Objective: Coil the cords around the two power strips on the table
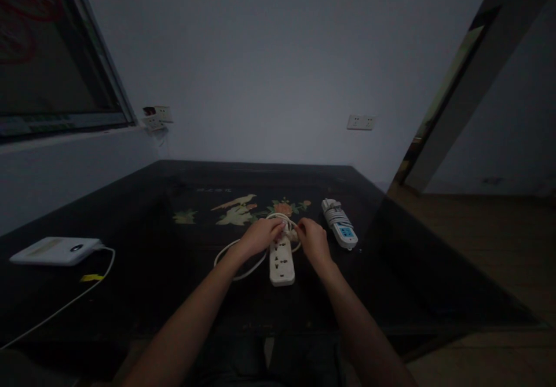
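A white power strip [282, 266] lies on the dark table between my forearms, its sockets facing up. Its white cord [249, 272] loops out to the left and over the strip's far end. At that far end, my left hand [263, 233] pinches the cord from the left side. Opposite it, my right hand [311, 237] has its fingers closed on the cord from the right. My fingers cover part of the cord and the strip's far end.
To the right lies a second power strip [346, 233], wrapped in its grey cord. A white power bank [58, 250] with a cable sits at far left, near a yellow scrap [91, 278]. Wall sockets [361, 122] are above the table's [174, 294] back edge.
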Demonstrator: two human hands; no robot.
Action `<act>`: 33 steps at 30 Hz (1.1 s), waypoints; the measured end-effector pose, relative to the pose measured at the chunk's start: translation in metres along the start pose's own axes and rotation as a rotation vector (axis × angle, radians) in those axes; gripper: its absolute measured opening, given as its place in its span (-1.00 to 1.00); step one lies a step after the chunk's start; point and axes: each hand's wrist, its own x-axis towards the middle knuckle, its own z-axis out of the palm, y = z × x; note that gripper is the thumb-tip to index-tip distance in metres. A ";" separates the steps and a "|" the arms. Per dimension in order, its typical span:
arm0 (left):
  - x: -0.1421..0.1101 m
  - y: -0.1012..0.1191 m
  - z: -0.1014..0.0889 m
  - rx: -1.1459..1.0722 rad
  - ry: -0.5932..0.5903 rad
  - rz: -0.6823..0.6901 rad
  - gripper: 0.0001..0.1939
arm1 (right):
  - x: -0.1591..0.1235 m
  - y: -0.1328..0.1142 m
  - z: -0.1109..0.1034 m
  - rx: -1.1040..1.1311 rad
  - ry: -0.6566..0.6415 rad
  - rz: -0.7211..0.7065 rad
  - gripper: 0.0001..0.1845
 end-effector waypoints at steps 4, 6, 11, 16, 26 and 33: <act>0.000 -0.006 -0.003 -0.148 -0.060 -0.009 -0.67 | 0.002 0.006 0.005 0.121 0.026 0.027 -0.87; 0.002 -0.012 -0.004 -0.222 -0.100 0.006 -0.68 | 0.003 0.008 0.008 0.183 0.050 0.041 -0.87; 0.004 -0.025 -0.006 -0.339 -0.184 0.056 -0.67 | 0.005 0.013 0.013 0.296 0.084 0.073 -0.87; 0.004 -0.027 -0.009 -0.413 -0.209 0.046 -0.67 | 0.005 0.012 0.012 0.335 0.073 0.104 -0.87; 0.006 -0.033 -0.009 -0.619 -0.234 -0.042 -0.68 | 0.003 0.008 0.008 0.332 0.088 0.128 -0.84; 0.001 -0.031 -0.022 -0.604 -0.223 0.056 -0.73 | 0.005 0.016 0.010 0.369 0.082 0.168 -0.86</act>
